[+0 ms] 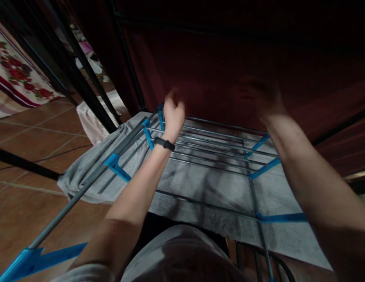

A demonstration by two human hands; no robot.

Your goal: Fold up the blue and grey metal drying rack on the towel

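My left hand (174, 114), a dark band (164, 143) on its wrist, is over the far left end of a drying rack (211, 156) with grey metal bars and blue plastic brackets. Its fingers are partly curled, the thumb stands apart, and no held thing shows. My right hand (263, 96) hovers above the rack's far right side, dark and smeared by motion. Its fingers seem to reach out to the left, with nothing visible in them. Beneath the rack, a grey cloth (194, 182) is spread out.
A dark red curtain (206, 74) hangs behind the rack. Black poles (79, 74) stand at the left, near a striped pale cloth (92, 117) on the tiled floor (57, 127). Further left hangs a flowered cloth (19, 70). A thin cable (64, 150) crosses the tiles.
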